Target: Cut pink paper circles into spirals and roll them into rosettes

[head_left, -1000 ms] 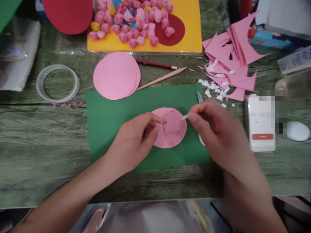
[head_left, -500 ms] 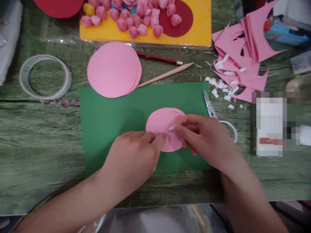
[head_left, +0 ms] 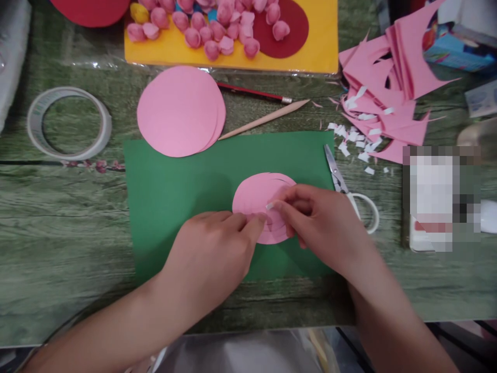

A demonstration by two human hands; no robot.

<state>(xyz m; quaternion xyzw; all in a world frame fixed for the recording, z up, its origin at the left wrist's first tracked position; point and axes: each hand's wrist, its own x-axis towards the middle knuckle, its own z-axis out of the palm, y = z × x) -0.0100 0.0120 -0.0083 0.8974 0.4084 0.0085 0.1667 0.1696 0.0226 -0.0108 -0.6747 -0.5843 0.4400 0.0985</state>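
Note:
A pink paper disc cut into a spiral (head_left: 254, 194) lies on a green sheet (head_left: 182, 181). My left hand (head_left: 212, 254) presses its fingertips on the disc's lower left edge, fingers closed together. My right hand (head_left: 320, 225) pinches a small white strip, likely a bit of tape, over the disc's middle. Both hands meet at the centre of the spiral.
A stack of pink paper circles (head_left: 180, 111), a roll of clear tape (head_left: 68, 124), a red pencil (head_left: 254, 93), a wooden stick (head_left: 264, 120), scissors (head_left: 345, 181), pink offcuts (head_left: 388, 98), and a yellow sheet (head_left: 310, 57) with several small paper rosebuds (head_left: 212, 26).
My right hand has carried the white strip from the disc's right edge down to its centre. My left hand slid lower on the disc. The view shifted slightly.

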